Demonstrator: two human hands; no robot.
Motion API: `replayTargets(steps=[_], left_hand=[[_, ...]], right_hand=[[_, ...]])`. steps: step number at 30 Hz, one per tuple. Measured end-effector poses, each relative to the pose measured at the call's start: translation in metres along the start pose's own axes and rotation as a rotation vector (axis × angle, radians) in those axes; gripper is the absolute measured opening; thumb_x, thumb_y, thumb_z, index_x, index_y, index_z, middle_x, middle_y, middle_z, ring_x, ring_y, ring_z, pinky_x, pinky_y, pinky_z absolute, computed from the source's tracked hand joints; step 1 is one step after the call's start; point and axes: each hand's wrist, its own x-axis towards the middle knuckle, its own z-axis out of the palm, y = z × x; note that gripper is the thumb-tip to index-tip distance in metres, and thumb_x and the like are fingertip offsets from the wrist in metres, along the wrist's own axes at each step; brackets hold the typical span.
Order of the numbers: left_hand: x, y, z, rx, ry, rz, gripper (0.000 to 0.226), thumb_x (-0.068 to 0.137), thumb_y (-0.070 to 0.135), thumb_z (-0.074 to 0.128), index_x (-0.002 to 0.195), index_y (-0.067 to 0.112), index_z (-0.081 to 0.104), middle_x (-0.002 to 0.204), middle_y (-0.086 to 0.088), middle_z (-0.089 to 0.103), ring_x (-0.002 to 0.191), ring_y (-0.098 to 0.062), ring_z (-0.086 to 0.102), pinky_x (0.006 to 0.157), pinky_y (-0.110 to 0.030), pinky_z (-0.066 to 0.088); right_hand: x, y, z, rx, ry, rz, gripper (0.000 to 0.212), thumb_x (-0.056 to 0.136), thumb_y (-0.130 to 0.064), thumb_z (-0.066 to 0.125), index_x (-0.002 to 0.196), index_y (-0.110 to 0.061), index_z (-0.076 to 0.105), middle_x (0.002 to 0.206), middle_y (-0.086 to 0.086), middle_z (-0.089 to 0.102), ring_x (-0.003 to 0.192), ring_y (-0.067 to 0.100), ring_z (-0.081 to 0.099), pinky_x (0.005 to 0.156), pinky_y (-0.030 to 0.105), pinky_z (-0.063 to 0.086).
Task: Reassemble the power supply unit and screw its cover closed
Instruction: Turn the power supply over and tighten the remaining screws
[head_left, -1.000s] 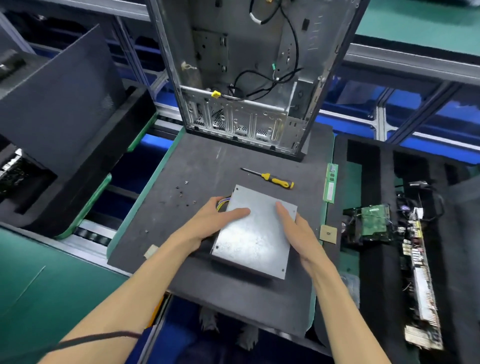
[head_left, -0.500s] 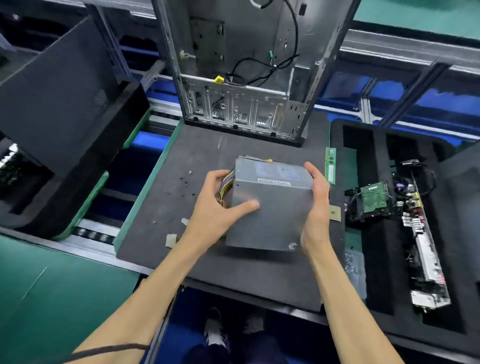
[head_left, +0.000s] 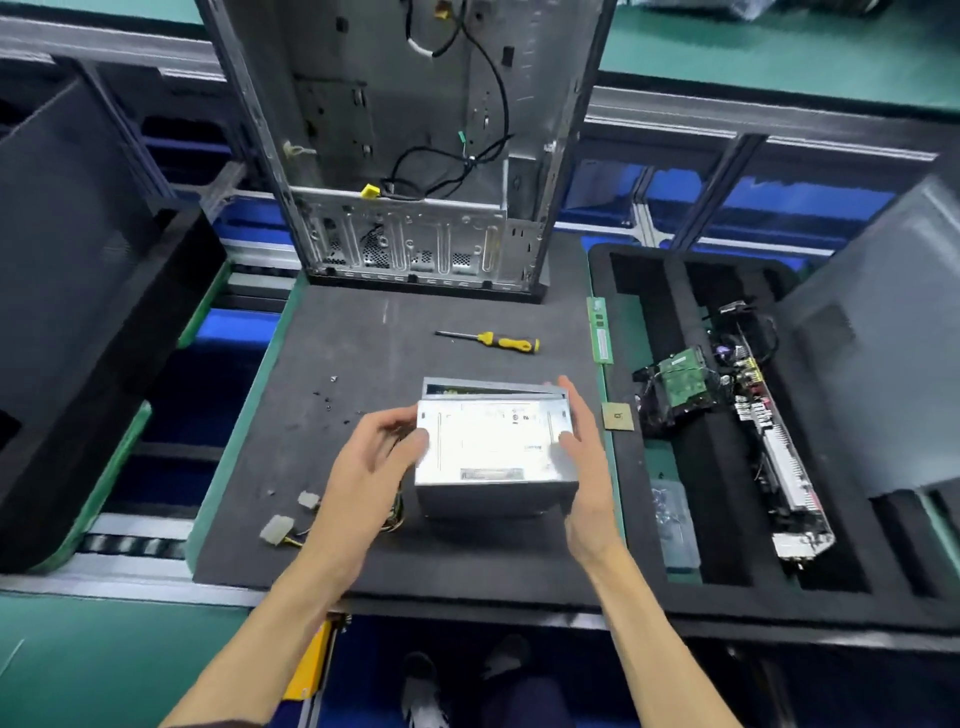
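Observation:
A silver metal power supply unit (head_left: 493, 447) is held over the dark foam mat (head_left: 363, 332), its labelled face turned up towards me. My left hand (head_left: 374, 462) grips its left side, where coloured cables come out. My right hand (head_left: 582, 457) grips its right side. A yellow-handled screwdriver (head_left: 493, 342) lies on the mat beyond the unit. Several small dark screws (head_left: 328, 397) are scattered on the mat to the left. White cable connectors (head_left: 278, 530) lie on the mat at the lower left.
An open computer case (head_left: 415, 156) stands upright at the mat's far edge. A green memory stick (head_left: 600, 330) and a small square chip (head_left: 617, 417) lie at the right edge. A black foam tray (head_left: 644, 270) at the right holds circuit boards (head_left: 769, 431). Dark panels stand left and right.
The unit lay flat under my hands, then was lifted and turned; its labelled face is now up. The screwdriver, hidden half a second ago, is back in view.

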Motion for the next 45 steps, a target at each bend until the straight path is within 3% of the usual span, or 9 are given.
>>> replayTargets(steps=[5, 9, 17, 21, 24, 27, 34, 41, 45], left_hand=[[0.019, 0.011, 0.009, -0.047, 0.035, -0.220, 0.023, 0.096, 0.038, 0.066, 0.117, 0.031, 0.071, 0.110, 0.018, 0.075, 0.103, 0.002, 0.069, 0.086, -0.021, 0.048], [0.022, 0.013, 0.008, -0.046, 0.011, -0.252, 0.024, 0.095, 0.033, 0.068, 0.118, 0.025, 0.072, 0.109, 0.010, 0.077, 0.098, -0.004, 0.072, 0.075, -0.018, 0.050], [0.032, 0.021, 0.002, -0.030, -0.021, -0.317, 0.029, 0.084, 0.036, 0.079, 0.109, 0.023, 0.073, 0.107, -0.002, 0.077, 0.087, -0.013, 0.072, 0.066, -0.025, 0.051], [0.034, 0.020, 0.001, 0.043, -0.102, -0.250, 0.039, 0.090, 0.042, 0.070, 0.129, 0.043, 0.062, 0.117, 0.012, 0.074, 0.111, -0.011, 0.069, 0.088, -0.032, 0.050], [0.034, 0.020, 0.006, 0.134, -0.189, -0.168, 0.028, 0.098, 0.043, 0.055, 0.123, 0.046, 0.068, 0.126, 0.015, 0.070, 0.127, -0.012, 0.059, 0.109, -0.041, 0.043], [0.033, 0.020, 0.009, 0.188, -0.147, -0.131, 0.030, 0.095, 0.048, 0.049, 0.116, 0.049, 0.071, 0.125, 0.011, 0.069, 0.125, -0.011, 0.058, 0.113, -0.045, 0.040], [0.032, 0.021, 0.009, 0.252, -0.147, -0.102, 0.029, 0.096, 0.048, 0.046, 0.108, 0.053, 0.071, 0.121, 0.011, 0.069, 0.122, -0.008, 0.058, 0.110, -0.039, 0.041], [0.029, 0.025, 0.003, 0.160, -0.182, -0.148, 0.025, 0.101, 0.040, 0.057, 0.121, 0.038, 0.071, 0.118, 0.013, 0.074, 0.109, -0.006, 0.069, 0.088, -0.027, 0.052], [0.018, 0.021, -0.005, 0.214, -0.125, -0.152, 0.056, 0.088, 0.059, 0.063, 0.140, 0.040, 0.052, 0.120, 0.020, 0.070, 0.106, 0.006, 0.066, 0.075, -0.010, 0.049]], right_hand=[[0.014, -0.020, -0.004, 0.043, -0.044, 0.189, 0.046, 0.095, -0.045, 0.056, 0.140, -0.042, 0.055, 0.138, -0.016, 0.064, 0.133, 0.008, 0.055, 0.118, 0.045, 0.039], [0.015, -0.025, -0.010, 0.086, -0.101, 0.231, 0.043, 0.105, -0.016, 0.051, 0.145, -0.034, 0.052, 0.133, -0.005, 0.069, 0.125, 0.018, 0.064, 0.103, 0.038, 0.054], [0.016, -0.026, -0.017, 0.084, -0.147, 0.273, 0.051, 0.104, -0.012, 0.053, 0.150, -0.031, 0.046, 0.134, -0.006, 0.068, 0.124, 0.017, 0.064, 0.095, 0.030, 0.057], [0.017, -0.028, -0.017, 0.077, -0.151, 0.284, 0.048, 0.104, -0.012, 0.053, 0.147, -0.032, 0.048, 0.130, -0.006, 0.071, 0.120, 0.016, 0.067, 0.088, 0.026, 0.057], [0.018, -0.031, -0.014, 0.039, -0.131, 0.280, 0.042, 0.105, -0.012, 0.051, 0.142, -0.032, 0.053, 0.124, -0.007, 0.073, 0.115, 0.013, 0.069, 0.083, 0.023, 0.056], [0.019, -0.033, -0.012, 0.012, -0.113, 0.288, 0.039, 0.105, -0.012, 0.051, 0.140, -0.030, 0.055, 0.120, -0.008, 0.074, 0.111, 0.011, 0.070, 0.079, 0.020, 0.055], [0.018, -0.036, -0.017, 0.134, -0.171, 0.346, 0.044, 0.104, -0.009, 0.052, 0.144, -0.027, 0.051, 0.134, 0.002, 0.068, 0.120, 0.018, 0.066, 0.083, 0.025, 0.056], [0.017, -0.031, -0.016, 0.135, -0.137, 0.319, 0.042, 0.105, -0.017, 0.054, 0.144, -0.032, 0.052, 0.132, -0.002, 0.070, 0.119, 0.016, 0.068, 0.081, 0.024, 0.056], [0.008, -0.020, -0.007, 0.075, 0.006, 0.244, 0.049, 0.092, -0.044, 0.062, 0.140, -0.041, 0.053, 0.138, -0.021, 0.062, 0.128, -0.002, 0.056, 0.103, 0.027, 0.045]])
